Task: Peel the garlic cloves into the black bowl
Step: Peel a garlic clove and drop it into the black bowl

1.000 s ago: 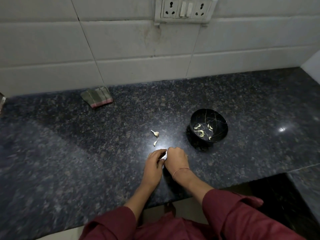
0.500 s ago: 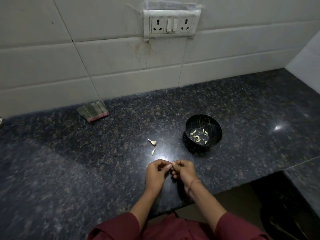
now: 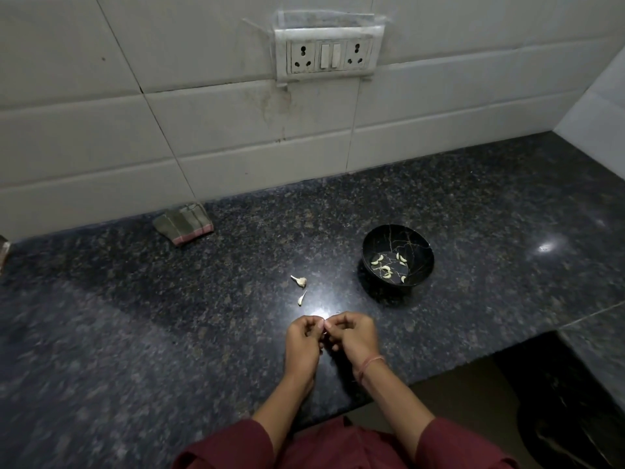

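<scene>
Bowl right of centre on counter, peeled cloves inside. Two garlic pieces left of the bowl. Left hand and right hand lower centre, clove pinched between them. Cloth upper left, against wall.

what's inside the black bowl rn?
Several pale peeled garlic cloves lie scattered on the floor of the black bowl. Its near inner wall is hidden by the rim, so anything tucked there can't be seen.
</scene>
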